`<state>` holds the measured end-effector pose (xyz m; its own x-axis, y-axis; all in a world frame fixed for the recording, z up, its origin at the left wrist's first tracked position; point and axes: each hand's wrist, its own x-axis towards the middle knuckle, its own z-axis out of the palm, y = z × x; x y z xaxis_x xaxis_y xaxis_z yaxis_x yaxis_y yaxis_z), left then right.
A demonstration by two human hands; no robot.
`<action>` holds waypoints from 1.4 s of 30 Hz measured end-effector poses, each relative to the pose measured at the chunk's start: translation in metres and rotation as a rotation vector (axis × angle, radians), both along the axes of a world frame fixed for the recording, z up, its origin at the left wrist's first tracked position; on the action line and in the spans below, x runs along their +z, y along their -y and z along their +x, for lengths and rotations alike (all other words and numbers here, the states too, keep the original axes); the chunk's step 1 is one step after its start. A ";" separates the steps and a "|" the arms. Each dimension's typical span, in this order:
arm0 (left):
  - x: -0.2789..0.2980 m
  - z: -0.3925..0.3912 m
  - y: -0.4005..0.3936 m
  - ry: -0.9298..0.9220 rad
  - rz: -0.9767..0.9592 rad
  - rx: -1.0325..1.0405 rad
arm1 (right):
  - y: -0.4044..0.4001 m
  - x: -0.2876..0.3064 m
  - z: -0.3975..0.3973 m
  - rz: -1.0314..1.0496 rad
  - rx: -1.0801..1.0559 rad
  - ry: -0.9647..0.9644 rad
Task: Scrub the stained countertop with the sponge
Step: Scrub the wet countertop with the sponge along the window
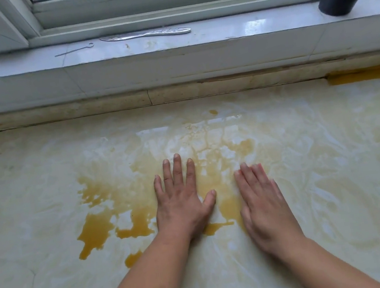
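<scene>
Beneath the window sill [170, 42], the pale counter [333, 173] carries an amber stain [98, 224] spreading left from the flat, empty left hand [182, 203], right hand [265, 206] likewise flat and empty; no sponge in view.

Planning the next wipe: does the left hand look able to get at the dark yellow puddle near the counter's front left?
Probably yes. The left hand lies flat on the pale marbled countertop, just right of the dark yellow puddle, with nothing between them.

We see a pale marbled countertop [333, 173] with yellow-brown stains [98, 226] pooled on it, our left hand [180, 205] lying flat among them.
</scene>
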<state>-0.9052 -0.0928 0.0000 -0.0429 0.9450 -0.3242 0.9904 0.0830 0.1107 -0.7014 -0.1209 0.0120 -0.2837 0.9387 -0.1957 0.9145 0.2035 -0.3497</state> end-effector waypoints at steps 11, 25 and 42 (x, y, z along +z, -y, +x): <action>0.001 0.000 -0.001 -0.022 -0.025 -0.008 | -0.077 -0.001 -0.021 -0.020 -0.103 0.026; 0.001 0.000 -0.002 -0.033 -0.067 -0.009 | -0.095 -0.001 -0.029 -0.027 -0.118 0.015; 0.002 0.001 -0.002 -0.034 -0.064 -0.007 | -0.125 -0.003 -0.014 0.026 -0.326 -0.028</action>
<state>-0.9045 -0.0906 0.0020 -0.0487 0.9229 -0.3820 0.9941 0.0821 0.0716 -0.7149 0.0043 0.0095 0.0272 0.9856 -0.1668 0.9229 -0.0888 -0.3746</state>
